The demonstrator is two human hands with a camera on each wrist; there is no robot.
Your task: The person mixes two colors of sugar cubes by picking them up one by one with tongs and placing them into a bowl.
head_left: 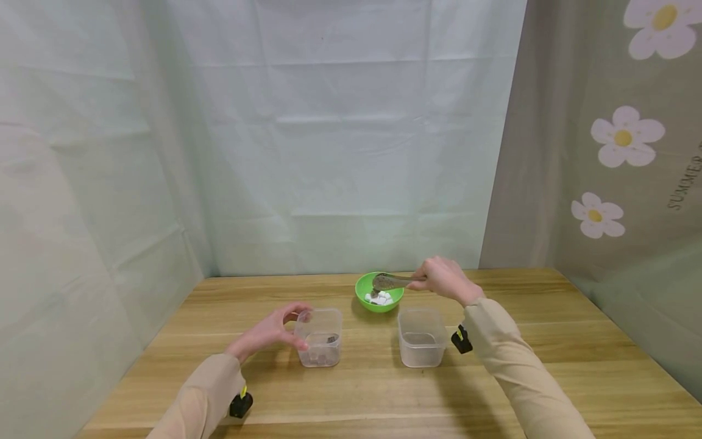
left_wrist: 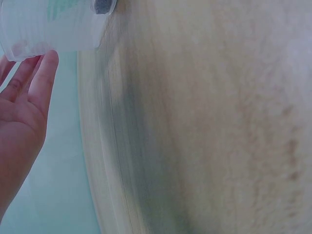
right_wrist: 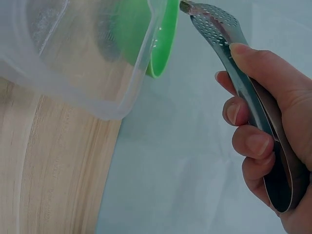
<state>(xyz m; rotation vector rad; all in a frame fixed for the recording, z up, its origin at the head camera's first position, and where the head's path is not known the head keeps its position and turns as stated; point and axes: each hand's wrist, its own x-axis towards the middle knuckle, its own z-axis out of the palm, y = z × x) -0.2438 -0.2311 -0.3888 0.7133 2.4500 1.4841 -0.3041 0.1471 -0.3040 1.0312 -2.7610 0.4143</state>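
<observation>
My right hand (head_left: 445, 279) grips metal tongs (right_wrist: 253, 102) with perforated heads, its fingers wrapped round the handles. A small dark brown piece (right_wrist: 185, 7) sits at the tongs' tips, over the green bowl (head_left: 360, 286). White pieces (head_left: 384, 298) and some dark ones lie in that bowl. On the left, my left hand (head_left: 271, 332) holds a clear plastic container (head_left: 320, 323) by its side, thumb in front and fingers behind. Inside it are a dark piece (head_left: 332, 339) and some pale pieces at the bottom.
A second clear container (head_left: 421, 329) stands on the wooden table (head_left: 367, 396) below the right hand, in front and right of the bowl. Pale curtains (head_left: 340, 152) hang behind the table and at its sides.
</observation>
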